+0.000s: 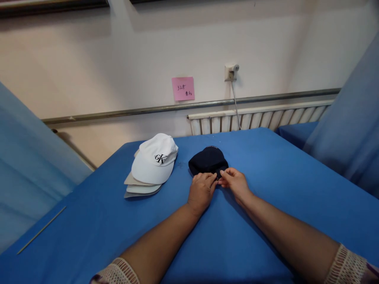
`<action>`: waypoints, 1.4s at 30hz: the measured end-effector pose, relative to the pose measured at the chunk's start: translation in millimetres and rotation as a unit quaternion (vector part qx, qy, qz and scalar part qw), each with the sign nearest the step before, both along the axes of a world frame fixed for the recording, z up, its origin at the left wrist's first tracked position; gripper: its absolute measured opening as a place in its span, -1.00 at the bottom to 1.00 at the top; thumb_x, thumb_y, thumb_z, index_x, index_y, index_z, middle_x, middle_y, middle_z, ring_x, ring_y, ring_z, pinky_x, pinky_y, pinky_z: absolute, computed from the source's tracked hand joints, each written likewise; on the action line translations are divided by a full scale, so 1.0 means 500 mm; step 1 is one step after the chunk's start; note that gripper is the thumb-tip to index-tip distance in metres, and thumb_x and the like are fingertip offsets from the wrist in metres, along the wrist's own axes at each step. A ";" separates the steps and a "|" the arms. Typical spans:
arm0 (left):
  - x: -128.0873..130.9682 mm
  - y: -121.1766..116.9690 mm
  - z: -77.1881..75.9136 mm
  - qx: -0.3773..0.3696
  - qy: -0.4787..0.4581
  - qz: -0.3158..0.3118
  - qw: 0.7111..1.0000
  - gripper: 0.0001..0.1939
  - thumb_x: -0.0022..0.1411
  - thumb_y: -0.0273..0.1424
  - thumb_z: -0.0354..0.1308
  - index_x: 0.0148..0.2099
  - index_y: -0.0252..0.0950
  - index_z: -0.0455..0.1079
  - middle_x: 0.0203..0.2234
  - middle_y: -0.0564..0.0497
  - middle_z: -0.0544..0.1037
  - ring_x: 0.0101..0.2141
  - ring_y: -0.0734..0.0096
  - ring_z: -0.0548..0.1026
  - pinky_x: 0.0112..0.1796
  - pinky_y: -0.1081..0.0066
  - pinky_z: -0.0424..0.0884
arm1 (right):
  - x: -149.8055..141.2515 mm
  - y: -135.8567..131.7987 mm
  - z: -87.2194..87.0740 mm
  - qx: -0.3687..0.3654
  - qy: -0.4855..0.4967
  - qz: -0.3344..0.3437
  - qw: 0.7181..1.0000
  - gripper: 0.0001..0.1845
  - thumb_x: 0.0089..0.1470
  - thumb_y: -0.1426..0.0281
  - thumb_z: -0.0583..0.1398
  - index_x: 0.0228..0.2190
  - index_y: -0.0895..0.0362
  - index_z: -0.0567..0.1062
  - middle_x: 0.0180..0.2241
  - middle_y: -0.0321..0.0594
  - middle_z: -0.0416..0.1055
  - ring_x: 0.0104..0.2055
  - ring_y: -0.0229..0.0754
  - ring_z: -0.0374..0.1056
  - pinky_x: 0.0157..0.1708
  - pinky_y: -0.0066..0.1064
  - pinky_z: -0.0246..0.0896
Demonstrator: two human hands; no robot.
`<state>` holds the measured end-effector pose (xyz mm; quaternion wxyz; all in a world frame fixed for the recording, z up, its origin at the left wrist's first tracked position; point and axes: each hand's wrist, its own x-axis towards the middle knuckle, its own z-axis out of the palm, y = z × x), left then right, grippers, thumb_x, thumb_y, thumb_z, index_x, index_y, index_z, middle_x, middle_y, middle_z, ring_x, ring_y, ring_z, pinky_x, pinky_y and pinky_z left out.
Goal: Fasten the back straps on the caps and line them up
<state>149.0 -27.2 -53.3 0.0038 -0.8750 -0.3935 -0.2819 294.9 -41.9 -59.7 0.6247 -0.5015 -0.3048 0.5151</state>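
**Dark cap (207,159): position and appearance**

Location: right of white cap (156,156), just beyond left hand (201,191) and right hand (237,184); both pinch its near edge. Appearance: near-black, rounded, small pale marking at far side.

A pale wall (142,59) closes the far side, crossed by a metal rail (195,105). Above the rail are a pink note (183,88) and, to its right, a socket (230,73) with a cord (233,91); a white radiator (245,121) sits below. Blue curtains (29,169) hang left and right beside the blue-covered worktop (254,252). Soft shadows cross the wall.
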 end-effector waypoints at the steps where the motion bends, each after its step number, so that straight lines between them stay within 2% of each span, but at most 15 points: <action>1: 0.001 0.000 -0.001 0.003 0.007 -0.001 1.000 -0.73 0.34 -0.33 0.01 0.01 -0.24 0.43 -0.16 -0.07 0.54 -0.20 0.26 0.43 -0.17 0.23 0.33 | 0.000 0.000 0.000 0.001 0.001 0.000 1.000 -0.54 -0.30 0.07 0.38 -0.54 0.13 0.36 -0.62 -0.28 0.46 -0.56 -0.23 0.43 -0.59 -0.50 0.20; 7: 0.004 0.000 -0.004 0.002 -0.028 -0.015 1.000 -0.70 0.35 -0.36 -0.02 0.09 -0.25 0.37 -0.10 -0.06 0.54 -0.15 0.26 0.44 -0.13 0.22 0.36 | 0.000 -0.001 0.006 0.018 0.021 0.000 1.000 -0.53 -0.29 0.06 0.37 -0.52 0.13 0.35 -0.60 -0.28 0.48 -0.54 -0.24 0.45 -0.57 -0.53 0.21; 13: 0.001 0.002 0.007 -0.062 -0.112 -0.021 0.992 -0.79 0.32 -0.34 0.05 -0.05 -0.24 0.41 -0.16 -0.02 0.57 -0.17 0.31 0.48 -0.11 0.26 0.37 | 0.002 0.001 0.003 0.038 0.013 0.008 0.999 -0.54 -0.25 0.05 0.36 -0.52 0.12 0.33 -0.59 -0.28 0.49 -0.54 -0.24 0.45 -0.57 -0.52 0.20; 19: -0.002 0.005 0.010 -0.094 -0.072 -0.044 0.992 -0.82 0.31 -0.36 0.04 -0.13 -0.24 0.45 -0.20 0.00 0.58 -0.20 0.31 0.49 -0.12 0.25 0.36 | 0.008 0.014 -0.017 0.009 -0.052 0.012 0.999 -0.56 -0.19 0.04 0.31 -0.53 0.12 0.32 -0.63 -0.29 0.46 -0.58 -0.23 0.42 -0.61 -0.51 0.17; 23: -0.007 0.010 0.007 -0.138 -0.114 -0.021 0.984 -0.81 0.29 -0.33 0.07 -0.12 -0.24 0.44 -0.23 -0.01 0.58 -0.21 0.32 0.49 -0.15 0.29 0.38 | 0.009 0.017 -0.024 0.017 -0.071 0.023 0.997 -0.59 -0.07 0.02 0.22 -0.44 0.11 0.33 -0.58 -0.26 0.49 -0.56 -0.20 0.45 -0.59 -0.47 0.21; 27: -0.011 0.016 0.000 -0.164 -0.151 0.003 0.975 -0.67 0.18 -0.30 0.19 -0.01 -0.26 0.38 -0.25 -0.01 0.55 -0.27 0.34 0.49 -0.21 0.32 0.41 | 0.004 0.013 -0.026 0.060 -0.117 0.041 0.990 -0.65 0.02 0.07 0.17 -0.39 0.11 0.34 -0.53 -0.24 0.51 -0.51 -0.20 0.46 -0.52 -0.44 0.28; 29: -0.012 0.019 -0.002 -0.155 -0.141 0.005 0.978 -0.74 0.18 -0.33 0.18 -0.07 -0.27 0.40 -0.28 -0.01 0.55 -0.28 0.34 0.49 -0.22 0.32 0.40 | 0.001 0.011 -0.024 0.068 -0.127 0.054 0.988 -0.69 0.04 0.11 0.17 -0.37 0.11 0.33 -0.52 -0.24 0.52 -0.50 -0.21 0.46 -0.50 -0.43 0.30; 31: -0.014 0.022 -0.002 -0.144 -0.141 0.011 0.979 -0.79 0.18 -0.37 0.16 -0.11 -0.26 0.41 -0.28 -0.01 0.54 -0.28 0.34 0.48 -0.22 0.32 0.40 | -0.001 0.009 -0.018 0.037 -0.109 0.049 0.992 -0.73 0.06 0.17 0.18 -0.38 0.11 0.31 -0.53 -0.25 0.51 -0.52 -0.22 0.46 -0.54 -0.46 0.28; 34: -0.017 0.023 0.001 -0.133 -0.167 0.017 0.977 -0.75 0.18 -0.40 0.15 -0.07 -0.26 0.39 -0.26 -0.01 0.53 -0.27 0.35 0.47 -0.20 0.32 0.40 | 0.002 0.003 -0.005 -0.052 -0.035 0.035 0.997 -0.78 0.08 0.24 0.20 -0.38 0.11 0.29 -0.50 -0.25 0.50 -0.55 -0.24 0.44 -0.60 -0.48 0.26; 36: -0.019 0.024 0.004 -0.129 -0.185 0.015 0.974 -0.75 0.19 -0.40 0.14 -0.06 -0.26 0.38 -0.26 -0.01 0.53 -0.27 0.36 0.46 -0.20 0.32 0.40 | 0.007 -0.001 0.002 -0.088 0.021 0.052 0.995 -0.79 0.10 0.25 0.20 -0.37 0.12 0.32 -0.47 -0.21 0.50 -0.53 -0.24 0.45 -0.59 -0.47 0.29; 39: -0.020 0.023 0.006 -0.129 -0.189 0.006 0.973 -0.77 0.21 -0.39 0.13 -0.07 -0.25 0.38 -0.26 0.00 0.52 -0.27 0.37 0.46 -0.19 0.33 0.39 | 0.016 -0.002 0.004 -0.091 0.097 0.083 0.988 -0.77 0.05 0.26 0.26 -0.37 0.15 0.36 -0.45 -0.16 0.51 -0.47 -0.23 0.47 -0.54 -0.47 0.31; 42: -0.019 0.022 0.007 -0.136 -0.170 -0.003 0.976 -0.79 0.19 -0.40 0.14 -0.09 -0.25 0.39 -0.27 0.00 0.51 -0.27 0.36 0.45 -0.19 0.31 0.40 | 0.022 0.006 -0.002 -0.060 0.122 0.044 0.990 -0.72 -0.07 0.32 0.34 -0.36 0.13 0.37 -0.47 -0.22 0.50 -0.45 -0.25 0.46 -0.53 -0.50 0.29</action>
